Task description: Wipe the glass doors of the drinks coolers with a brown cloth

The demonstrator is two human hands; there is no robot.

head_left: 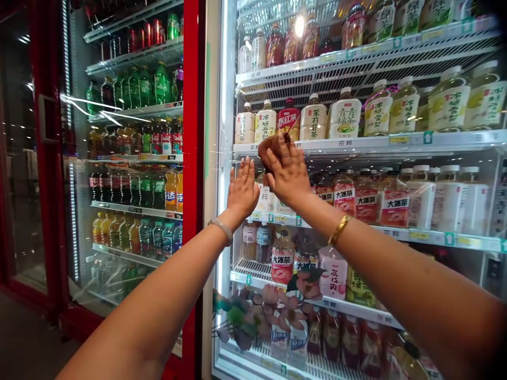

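My right hand (290,175) holds a brown cloth (268,150) against the glass door (356,160) of a lit drinks cooler. The cloth shows past the fingertips and along the thumb side; the rest lies hidden under the palm. Just left of it, my left hand (242,189) rests with its fingers stretched out, flat at the glass near the door's left side, with nothing in it. Behind the glass, bottled teas (314,117) line the shelf level with my fingertips. A pale bangle circles my left wrist and a gold one my right.
To the left stands a second cooler with a red frame (193,105), holding cans and green soda bottles (162,83). Flower-like shapes (273,311) show on the lower part of the door. Several shelves of bottles fill the right cooler.
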